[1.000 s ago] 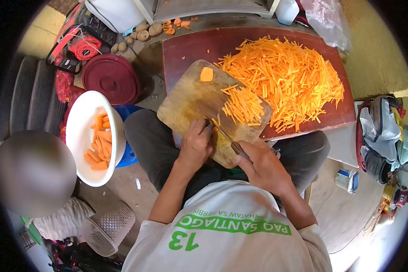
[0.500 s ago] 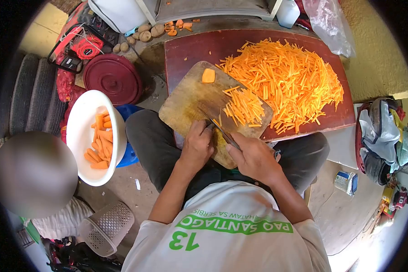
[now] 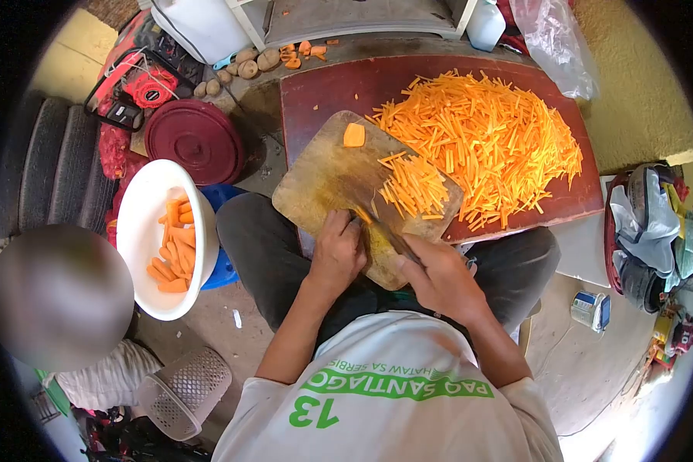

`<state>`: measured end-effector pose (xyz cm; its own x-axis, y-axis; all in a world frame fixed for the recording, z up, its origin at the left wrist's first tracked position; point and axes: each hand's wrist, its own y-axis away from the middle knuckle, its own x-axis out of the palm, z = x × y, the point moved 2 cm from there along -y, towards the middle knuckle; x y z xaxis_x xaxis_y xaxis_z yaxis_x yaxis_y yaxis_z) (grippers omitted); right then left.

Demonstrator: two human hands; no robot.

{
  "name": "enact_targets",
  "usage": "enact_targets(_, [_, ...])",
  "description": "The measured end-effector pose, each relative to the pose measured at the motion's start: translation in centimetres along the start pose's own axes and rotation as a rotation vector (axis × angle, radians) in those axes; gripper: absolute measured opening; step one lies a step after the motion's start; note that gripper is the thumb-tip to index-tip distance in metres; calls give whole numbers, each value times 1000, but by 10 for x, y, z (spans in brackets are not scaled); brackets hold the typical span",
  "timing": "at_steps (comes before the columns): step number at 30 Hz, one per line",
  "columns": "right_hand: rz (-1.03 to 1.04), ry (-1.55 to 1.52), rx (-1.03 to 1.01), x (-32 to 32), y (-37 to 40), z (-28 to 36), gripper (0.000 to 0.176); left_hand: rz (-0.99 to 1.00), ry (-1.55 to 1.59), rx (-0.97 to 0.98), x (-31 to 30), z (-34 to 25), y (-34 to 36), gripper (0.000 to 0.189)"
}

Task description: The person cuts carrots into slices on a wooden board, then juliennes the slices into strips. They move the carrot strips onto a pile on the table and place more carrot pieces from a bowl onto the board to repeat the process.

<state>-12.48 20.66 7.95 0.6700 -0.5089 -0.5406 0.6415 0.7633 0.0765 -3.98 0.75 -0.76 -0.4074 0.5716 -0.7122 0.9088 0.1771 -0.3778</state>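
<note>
My right hand (image 3: 434, 271) is wrapped round the handle of a knife (image 3: 391, 237), its blade over the wooden cutting board (image 3: 313, 175). Beside the blade my left hand (image 3: 339, 248) is closed with curled fingers on the board; what it holds is mostly hidden. A bit of orange carrot (image 3: 363, 215) shows between the fingertips and the knife. Cut carrot sticks (image 3: 414, 185) lie on the board's right part, and a flat carrot slab (image 3: 354, 135) near its top corner. A large heap of carrot sticks (image 3: 481, 142) covers much of the red table (image 3: 316, 85).
A white basin (image 3: 131, 239) with peeled carrots (image 3: 175, 258) stands at the left, near a dark red lid (image 3: 192, 140). Another person (image 3: 104, 373) is at the lower left beside a plastic basket (image 3: 186, 391). Potatoes (image 3: 248, 68) lie beyond the table.
The knife and my right hand have shifted slightly right and down. A bit of orange carrot now shows by my left fingertips. The whole view has shifted slightly.
</note>
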Motion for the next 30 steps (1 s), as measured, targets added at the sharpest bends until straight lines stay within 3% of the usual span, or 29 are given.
enact_targets(3, [-153, -77, 10, -6, 15, -11, 27, 17, -8, -5, -2, -9, -11, 33])
enact_targets(7, [-138, -157, 33, -13, 21, -17, 29, 107, 47, -31, -10, -6, -20, 38])
enact_targets(10, [-113, -151, 0, -11, 24, -21, 26, -73, 140, -88, -14, 13, -26, 34])
enact_targets(11, [-86, -118, -12, -11, 22, -22, 26, -20, 228, -228, -18, 23, -30, 28])
enact_targets(14, [-109, -103, 14, -6, 21, -30, 24, -16, 121, -196, -34, 28, -66, 27])
enact_targets(19, [-81, -260, 210, -33, 21, -29, 29, 95, -47, 28, -25, 51, -129, 46])
enact_targets(22, [-125, -232, 39, -34, 29, -28, 32, 247, -113, 136, -8, 75, -156, 50])
enact_targets(25, [-155, -216, -46, -23, 33, -36, 33, 363, -101, 96, -12, 84, -170, 48])
enact_targets(30, [-112, -225, 22, -21, 31, -27, 33, 307, -44, -78, -20, 69, -127, 36])
